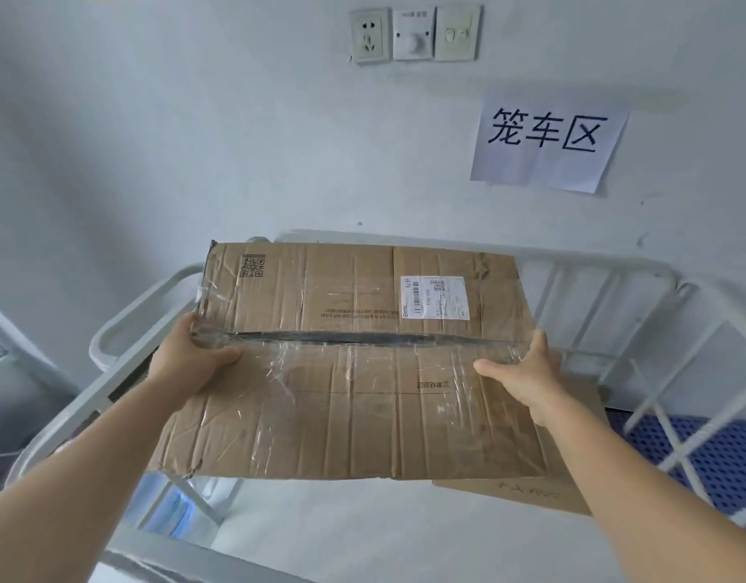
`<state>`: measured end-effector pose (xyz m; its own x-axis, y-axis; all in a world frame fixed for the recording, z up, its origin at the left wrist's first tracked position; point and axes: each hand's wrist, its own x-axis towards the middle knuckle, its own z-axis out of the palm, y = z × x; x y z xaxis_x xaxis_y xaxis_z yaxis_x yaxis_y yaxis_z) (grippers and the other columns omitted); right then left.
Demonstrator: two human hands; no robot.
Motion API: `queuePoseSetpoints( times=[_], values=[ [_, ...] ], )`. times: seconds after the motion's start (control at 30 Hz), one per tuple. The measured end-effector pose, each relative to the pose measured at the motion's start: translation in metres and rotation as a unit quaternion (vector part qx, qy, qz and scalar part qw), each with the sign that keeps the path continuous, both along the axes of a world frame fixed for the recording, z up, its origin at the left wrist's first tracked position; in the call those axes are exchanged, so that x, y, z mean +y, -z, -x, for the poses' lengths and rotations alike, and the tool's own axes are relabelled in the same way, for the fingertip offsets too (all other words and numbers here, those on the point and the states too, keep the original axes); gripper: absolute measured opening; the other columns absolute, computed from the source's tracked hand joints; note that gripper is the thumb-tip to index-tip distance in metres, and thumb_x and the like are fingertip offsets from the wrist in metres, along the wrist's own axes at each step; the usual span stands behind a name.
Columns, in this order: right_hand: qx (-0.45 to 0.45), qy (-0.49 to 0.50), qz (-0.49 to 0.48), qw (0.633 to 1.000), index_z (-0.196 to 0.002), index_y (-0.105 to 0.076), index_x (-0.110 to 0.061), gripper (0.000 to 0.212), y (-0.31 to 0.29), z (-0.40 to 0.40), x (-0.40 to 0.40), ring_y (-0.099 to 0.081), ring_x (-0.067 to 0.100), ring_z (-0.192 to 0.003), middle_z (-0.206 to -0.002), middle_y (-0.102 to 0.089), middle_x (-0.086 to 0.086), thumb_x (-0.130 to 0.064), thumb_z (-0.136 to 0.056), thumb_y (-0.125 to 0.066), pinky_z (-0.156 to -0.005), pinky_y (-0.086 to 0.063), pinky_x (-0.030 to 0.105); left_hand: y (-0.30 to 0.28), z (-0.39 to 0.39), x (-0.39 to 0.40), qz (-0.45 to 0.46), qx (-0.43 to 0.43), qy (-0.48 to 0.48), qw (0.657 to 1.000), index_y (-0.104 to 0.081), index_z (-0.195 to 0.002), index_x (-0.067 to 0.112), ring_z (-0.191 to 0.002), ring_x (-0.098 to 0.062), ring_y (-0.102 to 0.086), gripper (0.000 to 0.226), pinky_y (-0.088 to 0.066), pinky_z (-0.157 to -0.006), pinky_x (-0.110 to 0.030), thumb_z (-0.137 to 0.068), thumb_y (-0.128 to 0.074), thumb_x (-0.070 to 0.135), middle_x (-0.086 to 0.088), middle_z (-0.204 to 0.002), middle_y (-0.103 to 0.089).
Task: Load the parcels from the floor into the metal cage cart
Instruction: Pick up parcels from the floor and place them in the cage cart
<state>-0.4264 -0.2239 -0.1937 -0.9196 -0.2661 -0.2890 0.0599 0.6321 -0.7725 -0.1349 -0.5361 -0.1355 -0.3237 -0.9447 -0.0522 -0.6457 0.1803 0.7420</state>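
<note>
I hold a large brown cardboard parcel (354, 363) level, above the white metal cage cart (590, 263). Its top is creased, sealed with clear tape along a dark middle seam, and carries a white shipping label at the far right. My left hand (190, 359) grips the left edge at the seam, thumb on top. My right hand (526, 376) grips the right edge the same way. Under the parcel's right corner a second cardboard parcel (531, 492) lies inside the cart.
The cart's white rails (110, 330) run around the parcel, with a blue perforated panel (707, 452) at the right. A white wall behind carries a paper sign (547, 136) and a socket and switch (413, 33). Something blue and white (173, 507) shows low left.
</note>
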Motion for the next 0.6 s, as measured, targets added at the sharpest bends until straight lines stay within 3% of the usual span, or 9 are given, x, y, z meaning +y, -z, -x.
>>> queuePoseSetpoints(
  times=[0.27, 0.37, 0.43, 0.6],
  values=[
    [-0.025, -0.003, -0.061, 0.998, -0.155, -0.001, -0.032, 0.121, 0.049, 0.019, -0.064, -0.02, 0.036, -0.145, -0.16, -0.011, 0.003, -0.044, -0.068, -0.085, -0.113, -0.028, 0.058, 0.051, 0.018, -0.066, -0.046, -0.052, 0.007, 0.998, -0.032, -0.148, 0.02, -0.109, -0.03, -0.056, 0.093, -0.046, -0.09, -0.04, -0.072, -0.084, 0.028, -0.008, -0.131, -0.056],
    [-0.033, 0.011, -0.09, 0.995, -0.154, -0.004, -0.032, 0.12, 0.067, 0.017, -0.085, -0.025, 0.037, -0.142, -0.158, -0.014, 0.004, -0.047, -0.067, -0.085, -0.111, -0.029, 0.06, 0.072, 0.028, -0.096, -0.068, -0.061, 0.024, 0.996, -0.03, -0.149, 0.02, -0.1, -0.025, -0.055, 0.094, -0.047, -0.089, -0.039, -0.071, -0.084, 0.027, -0.007, -0.13, -0.056],
    [-0.043, 0.022, -0.109, 0.993, -0.153, -0.005, -0.032, 0.119, 0.078, 0.014, -0.098, -0.028, 0.038, -0.14, -0.157, -0.016, 0.004, -0.048, -0.066, -0.085, -0.11, -0.03, 0.061, 0.086, 0.035, -0.116, -0.077, -0.072, 0.033, 0.994, -0.03, -0.149, 0.019, -0.105, -0.028, -0.055, 0.094, -0.046, -0.089, -0.038, -0.072, -0.084, 0.026, -0.007, -0.131, -0.054],
    [-0.072, 0.051, -0.138, 0.986, -0.155, -0.001, -0.03, 0.12, 0.101, 0.008, -0.13, -0.024, 0.036, -0.143, -0.16, -0.011, 0.006, -0.043, -0.069, -0.084, -0.112, -0.03, 0.056, 0.129, 0.053, -0.173, -0.102, -0.094, 0.072, 0.988, -0.045, -0.135, 0.018, -0.104, -0.027, -0.059, 0.078, -0.049, -0.092, -0.043, -0.069, -0.086, 0.025, -0.003, -0.12, -0.06]
  ],
)
